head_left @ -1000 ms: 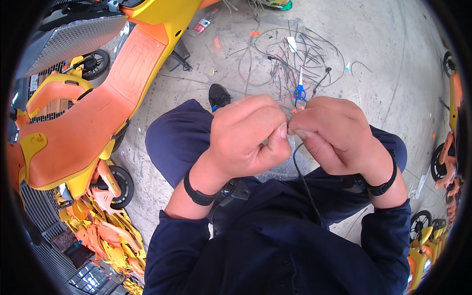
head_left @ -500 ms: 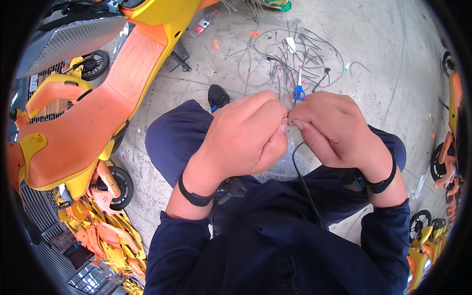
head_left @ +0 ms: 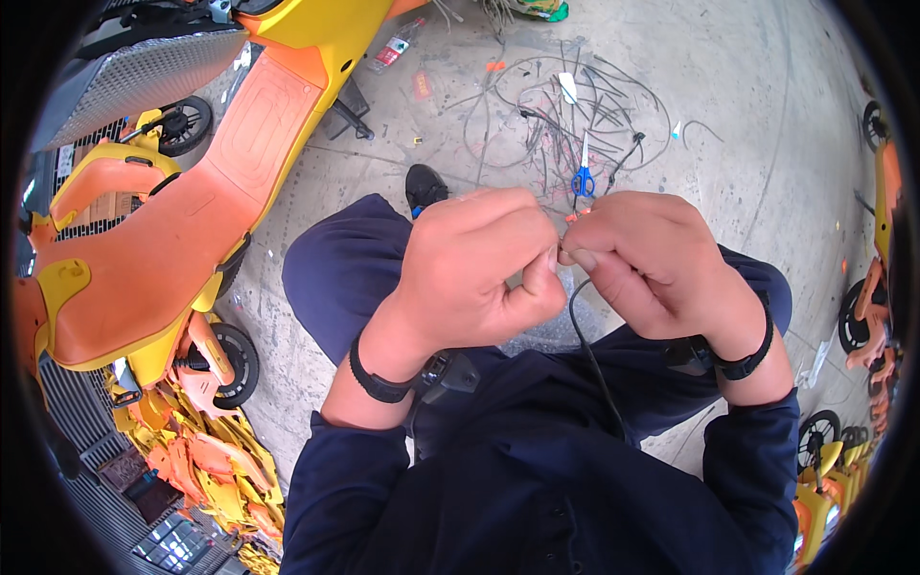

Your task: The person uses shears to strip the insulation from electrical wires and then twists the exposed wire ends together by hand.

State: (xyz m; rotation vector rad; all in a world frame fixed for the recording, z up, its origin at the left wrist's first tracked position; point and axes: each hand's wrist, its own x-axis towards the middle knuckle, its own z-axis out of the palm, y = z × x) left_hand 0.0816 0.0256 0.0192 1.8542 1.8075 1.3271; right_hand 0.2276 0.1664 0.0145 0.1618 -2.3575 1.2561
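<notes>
Above my lap, my left hand (head_left: 484, 273) and my right hand (head_left: 652, 264) meet fingertip to fingertip. Both are closed in a pinch, thumbs against bent forefingers. What sits between the left fingertips is too small and hidden to name. A black cable (head_left: 592, 359) rises from my lap and curves in under my right hand, which seems to grip its end. Just beyond the fingertips, blue-handled scissors (head_left: 583, 180) lie on the floor with the blades pointing away. Small orange bits (head_left: 578, 217) show close to the right fingers.
Loose grey and black cables (head_left: 537, 125) tangle on the concrete, with a white oval piece (head_left: 568, 88) among them. An orange and yellow scooter body (head_left: 201, 225) stands close on my left. Behind it is a heap of orange and yellow panels (head_left: 206, 455). A plastic bottle (head_left: 393, 50) lies farther off.
Both hands have dropped slightly toward my lap, still pinched together. The left fingers have shifted, leaving a gap below the forefinger. Orange bits beyond the fingertips have come into sight.
</notes>
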